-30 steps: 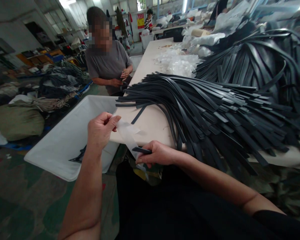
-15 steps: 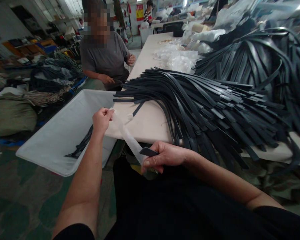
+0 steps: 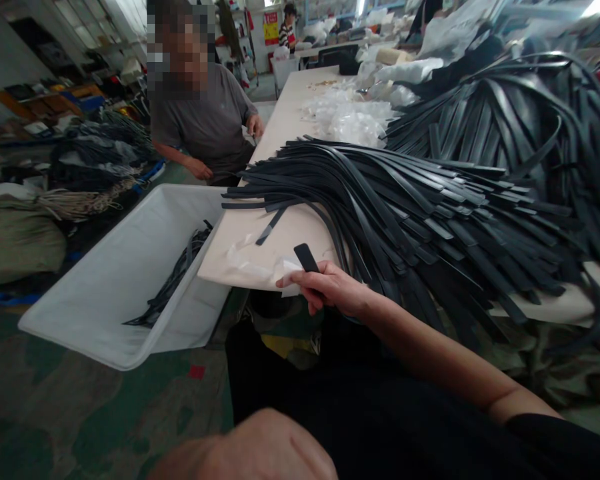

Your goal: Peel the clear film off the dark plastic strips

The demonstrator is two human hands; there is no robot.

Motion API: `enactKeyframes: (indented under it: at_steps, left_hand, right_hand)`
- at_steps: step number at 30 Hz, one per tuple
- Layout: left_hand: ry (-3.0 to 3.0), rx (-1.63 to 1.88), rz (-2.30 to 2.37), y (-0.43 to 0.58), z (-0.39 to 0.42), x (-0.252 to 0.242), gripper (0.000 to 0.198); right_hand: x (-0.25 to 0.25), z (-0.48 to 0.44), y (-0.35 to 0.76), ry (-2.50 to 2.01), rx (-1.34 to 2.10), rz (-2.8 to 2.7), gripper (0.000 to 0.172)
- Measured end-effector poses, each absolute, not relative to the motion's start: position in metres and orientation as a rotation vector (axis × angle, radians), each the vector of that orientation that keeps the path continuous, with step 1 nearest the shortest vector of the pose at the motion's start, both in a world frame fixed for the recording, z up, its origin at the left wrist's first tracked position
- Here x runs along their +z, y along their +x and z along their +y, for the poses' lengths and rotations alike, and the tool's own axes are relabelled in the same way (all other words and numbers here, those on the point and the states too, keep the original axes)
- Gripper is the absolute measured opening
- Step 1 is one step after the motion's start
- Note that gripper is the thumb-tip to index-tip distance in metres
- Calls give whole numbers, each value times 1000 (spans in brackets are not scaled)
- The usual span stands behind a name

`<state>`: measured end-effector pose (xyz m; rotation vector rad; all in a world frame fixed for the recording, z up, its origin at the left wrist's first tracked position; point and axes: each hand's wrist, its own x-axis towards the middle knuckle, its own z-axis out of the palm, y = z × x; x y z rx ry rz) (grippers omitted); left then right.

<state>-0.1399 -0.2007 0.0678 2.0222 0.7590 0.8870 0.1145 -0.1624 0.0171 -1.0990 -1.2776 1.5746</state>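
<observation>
We grip a black strap (image 3: pixel 306 258) at the desk's (image 3: pixel 307 227) near edge, our right hand's (image 3: pixel 333 288) fingers closed below its tip, seemingly to keep that end free. Pale film (image 3: pixel 291 275) shows beside them. Our left arm (image 3: pixel 260 447) blurs nearest; its fingers we cannot tell. Rightward, piled straps (image 3: pixel 380 193) fan out, probably for easy separation.

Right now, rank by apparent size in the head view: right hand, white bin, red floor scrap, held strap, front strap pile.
Largest to smallest:
front strap pile
white bin
right hand
held strap
red floor scrap
</observation>
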Motion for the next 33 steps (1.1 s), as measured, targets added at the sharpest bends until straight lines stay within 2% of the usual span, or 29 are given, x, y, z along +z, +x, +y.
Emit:
enactKeyframes:
  at_steps: [7,10,14,22,29,33]
  left_hand:
    - [1736,865,1182,-92,-155,14,21]
    - [1425,830,1180,-82,-149,-10,34]
    - [1206,856,1153,-78,-153,-23,25]
    - [1427,637,1042,-76,-163,-27,24]
    - [1957,676,1037,-74,-154,-15,19]
    - [1975,731,1011,-71,-152,-15,16]
  right_hand:
    - [12,-169,114,-1161,1436,-1365,40]
    - [5,-172,108,-1231,1362,-1442,41]
    - [0,-171,104,-1279,1331,-1463,37]
    - [5,-166,110,-1419,1239,-1498,23]
    - [8,-168,108,-1523,1171,-1630,24]
    - [8,-166,108,-1536,1147,-1643,25]
